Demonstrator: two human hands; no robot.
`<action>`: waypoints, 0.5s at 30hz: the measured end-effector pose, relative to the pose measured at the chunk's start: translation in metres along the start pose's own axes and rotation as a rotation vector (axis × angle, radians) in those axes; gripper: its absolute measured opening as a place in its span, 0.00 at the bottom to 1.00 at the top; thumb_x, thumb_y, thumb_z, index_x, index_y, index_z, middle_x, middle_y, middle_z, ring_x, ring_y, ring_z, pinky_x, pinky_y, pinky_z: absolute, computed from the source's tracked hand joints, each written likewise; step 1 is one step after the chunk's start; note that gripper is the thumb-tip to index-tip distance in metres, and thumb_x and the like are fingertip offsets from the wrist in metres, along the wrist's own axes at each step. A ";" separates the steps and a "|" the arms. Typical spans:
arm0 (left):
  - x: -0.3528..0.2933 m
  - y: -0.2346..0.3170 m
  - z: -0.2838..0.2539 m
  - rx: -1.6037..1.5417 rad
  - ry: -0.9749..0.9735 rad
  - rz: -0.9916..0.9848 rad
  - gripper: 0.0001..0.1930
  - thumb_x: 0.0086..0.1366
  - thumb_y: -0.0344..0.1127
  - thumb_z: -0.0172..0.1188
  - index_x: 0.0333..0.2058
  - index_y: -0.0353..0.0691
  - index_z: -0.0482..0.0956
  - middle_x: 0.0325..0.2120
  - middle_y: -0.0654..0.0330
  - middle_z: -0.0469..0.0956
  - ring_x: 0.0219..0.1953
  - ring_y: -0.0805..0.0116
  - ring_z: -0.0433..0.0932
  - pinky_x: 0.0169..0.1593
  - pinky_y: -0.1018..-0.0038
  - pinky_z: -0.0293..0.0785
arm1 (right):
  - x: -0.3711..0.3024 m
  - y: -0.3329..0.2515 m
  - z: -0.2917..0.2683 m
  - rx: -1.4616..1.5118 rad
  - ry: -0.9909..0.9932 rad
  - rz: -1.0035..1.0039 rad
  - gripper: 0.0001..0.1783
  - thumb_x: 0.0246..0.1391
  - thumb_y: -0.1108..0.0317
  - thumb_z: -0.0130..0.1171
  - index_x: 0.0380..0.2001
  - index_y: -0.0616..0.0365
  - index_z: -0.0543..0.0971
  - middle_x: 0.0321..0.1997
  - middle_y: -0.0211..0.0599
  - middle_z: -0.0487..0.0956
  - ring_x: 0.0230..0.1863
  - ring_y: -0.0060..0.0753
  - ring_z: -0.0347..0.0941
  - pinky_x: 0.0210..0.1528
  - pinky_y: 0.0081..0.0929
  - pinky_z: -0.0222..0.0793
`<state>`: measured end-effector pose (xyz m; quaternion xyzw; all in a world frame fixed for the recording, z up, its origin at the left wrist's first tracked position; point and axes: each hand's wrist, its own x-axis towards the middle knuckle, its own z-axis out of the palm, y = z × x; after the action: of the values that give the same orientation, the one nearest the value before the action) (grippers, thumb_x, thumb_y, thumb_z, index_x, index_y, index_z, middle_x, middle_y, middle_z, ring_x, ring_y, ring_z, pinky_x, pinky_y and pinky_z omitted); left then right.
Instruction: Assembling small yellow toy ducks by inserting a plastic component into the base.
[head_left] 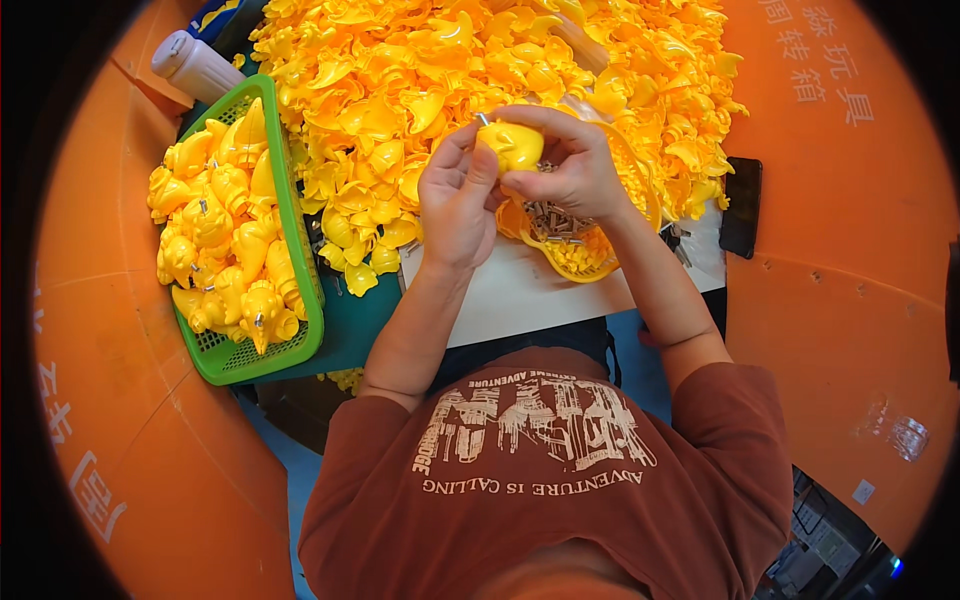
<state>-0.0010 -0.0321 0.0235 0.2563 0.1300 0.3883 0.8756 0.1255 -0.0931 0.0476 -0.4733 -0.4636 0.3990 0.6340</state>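
Between both hands, over the front of the table, is a glossy yellow rounded plastic toy part [516, 148] with a short metal pin sticking out at its upper left. My left hand [458, 200] is closed on its left side, thumb up against it. My right hand [575, 165] grips the right side with thumb and curled fingers. Just below and behind the hands sits a yellow basket [585, 270] holding many small brownish metal pins [556, 222] and some small yellow pieces. Part of that basket is hidden by my right hand and forearm.
A large heap of loose yellow shell pieces [400, 70] covers the table's far side. At left stands a green basket [312, 300] of assembled yellow figures [225, 230], beside a pale bottle [195, 65]. A dark phone [741, 208] lies at right. Orange panels flank both sides.
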 end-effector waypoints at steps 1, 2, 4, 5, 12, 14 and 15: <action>0.000 0.001 -0.002 0.001 0.004 0.001 0.18 0.60 0.34 0.57 0.47 0.34 0.66 0.38 0.55 0.75 0.36 0.70 0.77 0.37 0.76 0.76 | 0.001 -0.002 0.001 0.052 -0.025 0.074 0.32 0.40 0.77 0.64 0.53 0.63 0.67 0.43 0.39 0.74 0.42 0.27 0.72 0.44 0.23 0.70; 0.002 0.001 -0.005 -0.009 0.035 -0.035 0.17 0.60 0.35 0.57 0.45 0.36 0.67 0.37 0.56 0.75 0.36 0.70 0.77 0.36 0.75 0.76 | 0.002 -0.003 0.003 0.104 -0.050 0.148 0.34 0.42 0.77 0.62 0.55 0.61 0.64 0.45 0.40 0.73 0.43 0.26 0.72 0.44 0.22 0.70; 0.008 0.001 -0.006 -0.059 0.120 -0.111 0.13 0.59 0.36 0.58 0.38 0.39 0.67 0.35 0.56 0.75 0.34 0.68 0.77 0.34 0.72 0.77 | 0.002 -0.003 0.004 0.098 0.038 0.158 0.35 0.43 0.78 0.61 0.57 0.59 0.62 0.49 0.41 0.71 0.44 0.27 0.72 0.44 0.22 0.70; 0.009 0.001 -0.006 -0.061 0.121 -0.108 0.13 0.59 0.36 0.58 0.38 0.39 0.67 0.35 0.56 0.75 0.34 0.68 0.77 0.34 0.72 0.77 | 0.002 -0.004 0.004 0.092 0.128 0.167 0.36 0.45 0.78 0.60 0.59 0.57 0.59 0.52 0.43 0.69 0.45 0.27 0.71 0.44 0.21 0.69; 0.004 0.008 -0.003 -0.039 0.125 -0.056 0.14 0.59 0.37 0.59 0.38 0.39 0.64 0.35 0.55 0.74 0.33 0.66 0.78 0.35 0.70 0.78 | -0.008 -0.004 0.003 -0.059 -0.044 0.087 0.31 0.46 0.79 0.59 0.56 0.64 0.63 0.61 0.43 0.61 0.61 0.32 0.57 0.60 0.29 0.54; 0.003 0.009 -0.001 -0.098 0.109 -0.071 0.15 0.59 0.37 0.59 0.38 0.39 0.64 0.35 0.55 0.74 0.33 0.66 0.78 0.34 0.70 0.78 | -0.009 -0.004 0.002 -0.012 -0.041 0.136 0.32 0.45 0.80 0.60 0.56 0.64 0.63 0.61 0.42 0.61 0.62 0.32 0.56 0.61 0.29 0.54; 0.002 0.008 -0.001 -0.056 0.109 -0.038 0.14 0.59 0.37 0.58 0.38 0.38 0.64 0.35 0.55 0.74 0.33 0.66 0.78 0.34 0.71 0.78 | -0.009 -0.003 0.002 -0.081 -0.047 0.075 0.33 0.44 0.78 0.62 0.56 0.64 0.63 0.61 0.43 0.62 0.61 0.33 0.57 0.60 0.28 0.54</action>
<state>-0.0047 -0.0258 0.0273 0.2075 0.1713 0.3883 0.8814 0.1214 -0.1015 0.0488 -0.5060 -0.4760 0.4144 0.5879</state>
